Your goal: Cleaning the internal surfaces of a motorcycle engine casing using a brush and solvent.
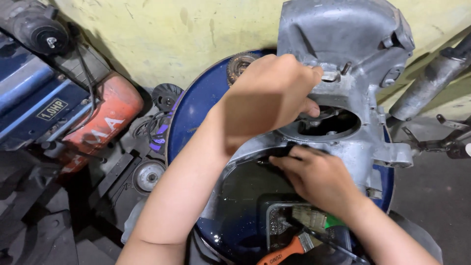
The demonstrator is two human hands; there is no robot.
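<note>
A grey cast-metal engine casing [343, 29] lies on a round blue drum lid [196, 108], leaning against the yellow wall. My left hand [267, 95] grips the casing's rim near the round opening [326, 122], fingers curled over the edge. Lower down, my right hand [319, 176] lies flat on the casing's lower rim; whether it holds a small dark thing under its fingertips I cannot tell. A toothed gear [239, 64] peeks out behind my left hand.
A small tray [274, 221] of dark liquid holds brushes, one with an orange handle [284, 254]. Left stand a blue machine [29, 93], a red motor [105, 115] and pulleys [147, 175]. A grey exhaust pipe [427, 83] leans at the right.
</note>
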